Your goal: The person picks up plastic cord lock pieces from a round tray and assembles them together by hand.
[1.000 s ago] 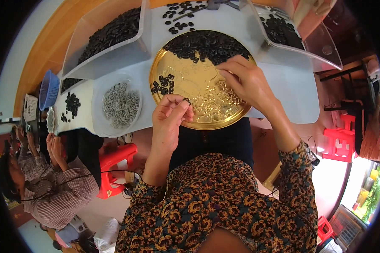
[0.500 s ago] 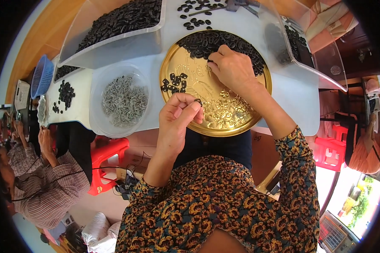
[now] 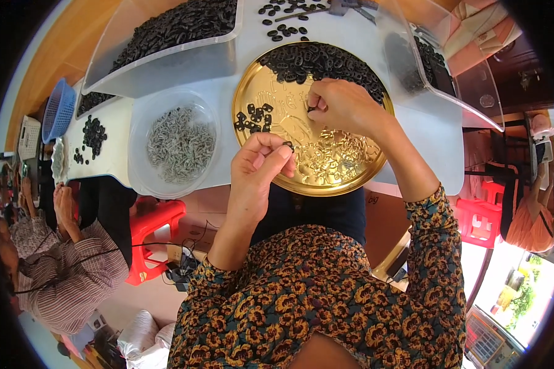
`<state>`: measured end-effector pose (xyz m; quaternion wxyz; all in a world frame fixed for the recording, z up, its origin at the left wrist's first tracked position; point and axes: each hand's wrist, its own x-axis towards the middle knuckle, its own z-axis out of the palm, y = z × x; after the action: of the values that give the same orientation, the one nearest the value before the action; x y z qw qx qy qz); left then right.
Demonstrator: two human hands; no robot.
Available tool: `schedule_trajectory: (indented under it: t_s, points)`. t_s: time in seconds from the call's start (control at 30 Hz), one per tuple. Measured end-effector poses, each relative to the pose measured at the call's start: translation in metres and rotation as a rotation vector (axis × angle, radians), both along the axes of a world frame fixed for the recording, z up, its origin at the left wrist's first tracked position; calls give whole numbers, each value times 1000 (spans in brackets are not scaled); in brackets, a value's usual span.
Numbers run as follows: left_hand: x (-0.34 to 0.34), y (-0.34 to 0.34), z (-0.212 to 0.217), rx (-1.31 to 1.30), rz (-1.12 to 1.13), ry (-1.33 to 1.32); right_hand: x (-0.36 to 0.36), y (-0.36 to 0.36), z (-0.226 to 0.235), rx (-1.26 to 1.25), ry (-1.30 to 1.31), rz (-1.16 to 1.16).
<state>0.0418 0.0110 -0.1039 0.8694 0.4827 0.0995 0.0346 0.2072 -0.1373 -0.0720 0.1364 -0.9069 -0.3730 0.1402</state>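
A round golden tray [image 3: 242, 77] lies in front of me. Small black oval pieces [image 3: 326, 61] are heaped along its far side, and shiny gold-coloured bits [image 3: 341, 157] are scattered over its near right part. A small group of black pieces [image 3: 252, 120] sits at its left. My left hand [image 3: 255, 169] is closed at the near left rim, pinching a small black piece [image 3: 288, 146] between thumb and forefinger. Over the middle of the tray, my right hand [image 3: 351, 109] is closed too, with a bit of a dark oval piece [image 3: 312, 109] showing at its fingertips.
Left of the tray stands a clear round tub of small silvery parts [image 3: 180, 147]. Behind it is a big clear bin [image 3: 166, 74] of black pieces; another clear bin [image 3: 440, 92] stands right. A co-worker's hands [image 3: 64, 206] are at far left, near a red stool [image 3: 157, 237].
My right hand has drawn back from the heap of black oval pieces toward the tray's middle, a dark piece at its fingertips. My left hand stays almost where it was, still pinching its piece.
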Motion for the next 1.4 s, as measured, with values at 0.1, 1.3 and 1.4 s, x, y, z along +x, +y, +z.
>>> schedule_trajectory:
  t_s: [0.1,1.3,1.4]
  points:
    - [-1,0,-1,-6,1,3,-4,-3,-3,83,-27,27]
    - [1,-11,-5,-49,86,-115,-61,-13,-40,813,132,-361]
    - [1,-10,-5,-45,85,-105,-42,-12,-41,720,-178,-221]
